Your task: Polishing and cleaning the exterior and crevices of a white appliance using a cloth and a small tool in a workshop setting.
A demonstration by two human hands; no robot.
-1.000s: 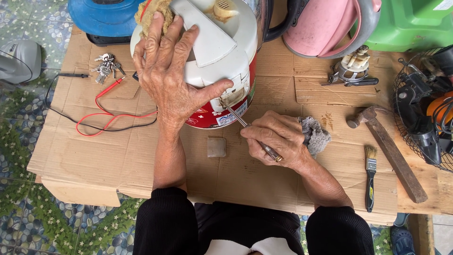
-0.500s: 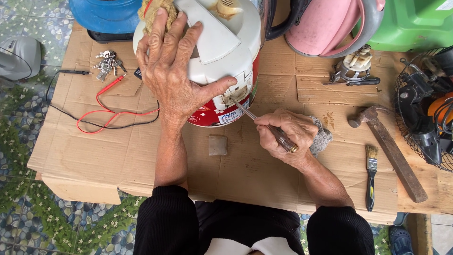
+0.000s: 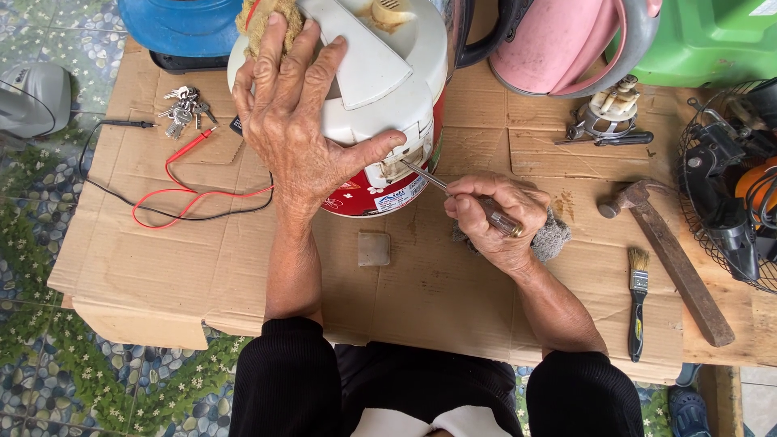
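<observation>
The right hand [image 3: 495, 217] pinched a thin screwdriver [image 3: 453, 194], fingers curled tight round its handle, tip set into the latch recess on the side of the white rice cooker [image 3: 380, 97]. The left hand [image 3: 303, 129] lay spread over the lid, thumb braced beside the recess. Steady downward pressure and a straight tool would likely have kept the tip from slipping toward that thumb. The cooker stood at the far middle of the cardboard sheet [image 3: 453, 299]. Under the right hand lay a grey rag [image 3: 552, 239]; nearer sat a small square pad [image 3: 374, 248]. A hammer [image 3: 668, 259] and brush [image 3: 638, 303] lay by the right edge, keys [image 3: 182, 109] and test leads [image 3: 174, 182] at the left.
</observation>
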